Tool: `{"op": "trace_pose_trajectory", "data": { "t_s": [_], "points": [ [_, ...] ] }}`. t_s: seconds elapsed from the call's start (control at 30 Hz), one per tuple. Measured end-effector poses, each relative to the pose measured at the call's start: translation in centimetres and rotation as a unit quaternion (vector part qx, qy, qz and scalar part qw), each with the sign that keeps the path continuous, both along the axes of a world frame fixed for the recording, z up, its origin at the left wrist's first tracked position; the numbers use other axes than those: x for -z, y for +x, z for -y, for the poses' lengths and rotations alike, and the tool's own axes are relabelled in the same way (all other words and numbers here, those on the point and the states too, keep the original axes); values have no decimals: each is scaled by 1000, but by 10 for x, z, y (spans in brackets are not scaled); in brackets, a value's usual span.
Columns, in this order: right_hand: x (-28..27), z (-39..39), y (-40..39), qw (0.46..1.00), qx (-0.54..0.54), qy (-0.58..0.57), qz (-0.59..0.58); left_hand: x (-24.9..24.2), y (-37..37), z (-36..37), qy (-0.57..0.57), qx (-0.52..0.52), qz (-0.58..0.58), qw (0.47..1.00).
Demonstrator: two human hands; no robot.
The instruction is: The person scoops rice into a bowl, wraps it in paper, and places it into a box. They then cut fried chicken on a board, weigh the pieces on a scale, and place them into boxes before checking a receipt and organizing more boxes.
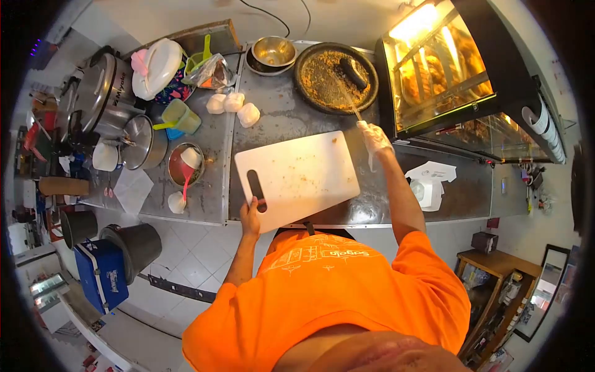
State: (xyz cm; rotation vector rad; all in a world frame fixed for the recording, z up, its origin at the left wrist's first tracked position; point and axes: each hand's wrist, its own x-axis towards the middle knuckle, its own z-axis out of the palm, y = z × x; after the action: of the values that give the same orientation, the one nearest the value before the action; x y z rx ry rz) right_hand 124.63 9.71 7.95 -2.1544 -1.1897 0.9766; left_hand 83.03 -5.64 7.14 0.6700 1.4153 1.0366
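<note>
My left hand [250, 218] is closed on the near left edge of a white cutting board [297, 177], beside its slot handle. Crumbs and small stains mark the board, which lies tilted across the counter's front part. In a clear plastic glove, my right hand [375, 140] grips what looks like a knife [351, 102], its long thin blade reaching over the rim of a dark stone mortar [302, 93]. Orange-brown paste [325, 71] is spread inside the mortar, and a dark pestle [353, 72] rests in it.
A lit glass display case [440, 74] stands right of the mortar. Metal bowls [274, 51] sit behind, and several white wrapped bundles [248, 115] lie left. An open white box [427, 189] is at the right. Pots [145, 142] and a red-handled spoon [187, 177] occupy the left counter.
</note>
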Motion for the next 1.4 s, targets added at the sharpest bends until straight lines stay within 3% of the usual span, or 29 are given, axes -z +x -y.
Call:
{"op": "trace_pose_trajectory", "data": {
  "t_s": [0.07,0.13,0.2,0.23,0.3,0.4,0.43,0.47,0.5,0.6,0.67,0.7,0.73,0.77,0.8,0.83,0.87,0.93,1.0,1.07,1.1,1.13,1.17,1.2,1.23,1.27,1.3,1.33,1.4],
  "points": [
    [-31,17,-3,983,55,52,-165,-5,-18,3,-1,-35,45,998],
    [-64,38,-4,973,50,131,-181,-22,-21,-6,8,-59,51,997],
    [-76,48,1,982,48,160,-90,-39,-15,-32,-17,-86,150,985],
    [-80,50,4,977,-42,159,138,-36,-5,-46,18,-113,122,986],
    [-99,55,-21,959,-127,190,165,-43,38,-83,74,-159,94,980],
    [-140,58,-85,848,-367,278,263,-76,104,-135,135,-195,79,968],
    [-152,58,-105,946,-300,118,43,-75,114,-148,137,-194,75,969],
    [-159,58,-122,959,-209,-55,-182,-73,122,-160,161,-192,3,968],
    [-157,55,-132,958,-208,-54,-188,-72,127,-166,183,-189,-70,962],
    [-121,41,-139,958,-269,-72,-67,-76,133,-175,253,-197,-59,945],
    [-60,35,-131,929,-331,166,16,-70,129,-171,220,-178,-67,957],
    [-38,9,-112,919,-373,117,-53,-69,127,-172,191,-163,-64,966],
    [-89,-7,-104,849,-450,66,270,-73,129,-169,192,-159,-69,966],
    [-73,-27,-74,943,-327,25,60,-77,134,-164,189,-179,-51,964],
    [1,-60,-44,878,-401,21,260,-81,136,-161,187,-199,-32,961],
    [-28,-62,-24,774,-459,-12,436,-70,130,-164,169,-194,-40,966],
    [-25,-85,-1,834,-442,-64,325,-68,130,-165,173,-191,-42,965],
    [-10,-75,16,469,-586,82,655,-67,130,-163,175,-189,-37,965],
    [-28,-34,-6,605,-474,268,581,-67,131,-160,189,-183,-60,963],
    [-84,10,-68,756,-519,171,360,-71,134,-153,156,-201,-49,966],
    [-64,33,-95,908,-407,86,46,-87,138,-147,121,-192,-87,970],
    [-39,45,-112,932,-237,-4,-273,-83,137,-147,118,-185,-88,972],
    [-28,42,-109,933,-231,-5,-275,-77,132,-147,125,-187,-58,973],
    [-18,31,-99,922,-372,105,14,-73,129,-145,131,-190,-26,973],
    [-11,14,-85,804,-470,202,304,-80,131,-140,108,-197,-64,972],
    [-11,-7,-65,963,-253,27,84,-74,128,-136,106,-191,-65,974],
    [-30,-18,-42,982,-180,39,42,-59,122,-135,122,-197,-81,969],
    [-1,-38,-13,946,-240,41,214,-45,118,-137,140,-202,-94,965],
    [7,-45,20,963,-212,38,161,-27,94,-137,149,-202,-104,962]
  ]
}}
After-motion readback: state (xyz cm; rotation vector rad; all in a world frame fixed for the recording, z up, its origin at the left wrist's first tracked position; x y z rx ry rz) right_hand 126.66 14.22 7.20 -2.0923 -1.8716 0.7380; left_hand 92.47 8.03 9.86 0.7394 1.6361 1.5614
